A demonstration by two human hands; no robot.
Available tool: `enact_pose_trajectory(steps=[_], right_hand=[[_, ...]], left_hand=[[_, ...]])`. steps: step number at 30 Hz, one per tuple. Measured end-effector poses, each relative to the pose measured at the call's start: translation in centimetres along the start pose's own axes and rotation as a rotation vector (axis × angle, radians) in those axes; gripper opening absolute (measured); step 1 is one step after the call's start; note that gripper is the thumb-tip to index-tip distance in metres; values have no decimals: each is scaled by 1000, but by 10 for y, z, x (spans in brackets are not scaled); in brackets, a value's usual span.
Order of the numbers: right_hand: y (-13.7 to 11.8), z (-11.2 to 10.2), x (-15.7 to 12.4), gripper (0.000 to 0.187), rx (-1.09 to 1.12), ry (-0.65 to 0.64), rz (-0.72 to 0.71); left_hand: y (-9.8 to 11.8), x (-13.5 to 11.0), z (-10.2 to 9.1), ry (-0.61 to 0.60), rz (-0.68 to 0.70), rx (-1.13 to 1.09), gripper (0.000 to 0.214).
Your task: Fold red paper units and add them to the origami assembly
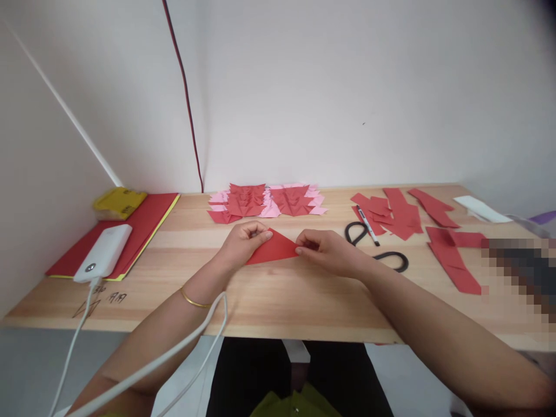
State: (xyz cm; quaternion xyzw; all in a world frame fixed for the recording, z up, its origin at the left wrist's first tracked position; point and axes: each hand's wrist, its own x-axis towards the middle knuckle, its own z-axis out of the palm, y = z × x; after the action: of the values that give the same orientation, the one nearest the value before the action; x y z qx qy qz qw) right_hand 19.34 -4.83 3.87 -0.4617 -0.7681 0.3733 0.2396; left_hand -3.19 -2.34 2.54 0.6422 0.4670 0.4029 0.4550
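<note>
A folded red paper triangle (274, 248) is held just above the wooden table (278, 301) at its middle. My left hand (244, 242) pinches the triangle's left top corner with closed fingers. My right hand (326, 250) pinches its right tip, fingers pressed together. A gold bangle (193, 300) circles my left wrist. Behind the hands lies a row of folded red and pink paper pieces (267, 202).
Black-handled scissors (379, 248) and a pen (368, 225) lie right of my hands, beside several red paper strips (406, 215). A white power bank (103, 252) with cables rests on red and yellow sheets (143, 223) at the left, near a yellow packet (119, 202). A white paper (482, 208) lies far right.
</note>
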Motion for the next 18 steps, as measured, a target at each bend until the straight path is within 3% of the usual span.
enact_pose_trajectory(steps=[6,9,14,18], right_hand=[[-1,14,6,20,70,20,-43],[2,14,8,22,113,95,-29],[4,4,9,24,209,200,47],[2,1,8,24,242,139,60]], left_hand=[[3,-2,4,-143,-98,-1,27],[4,-3,2,-243,-124,-25,28],[6,-3,-4,-112,-156,-35,27],[9,-1,-6,7,-75,-123,23]])
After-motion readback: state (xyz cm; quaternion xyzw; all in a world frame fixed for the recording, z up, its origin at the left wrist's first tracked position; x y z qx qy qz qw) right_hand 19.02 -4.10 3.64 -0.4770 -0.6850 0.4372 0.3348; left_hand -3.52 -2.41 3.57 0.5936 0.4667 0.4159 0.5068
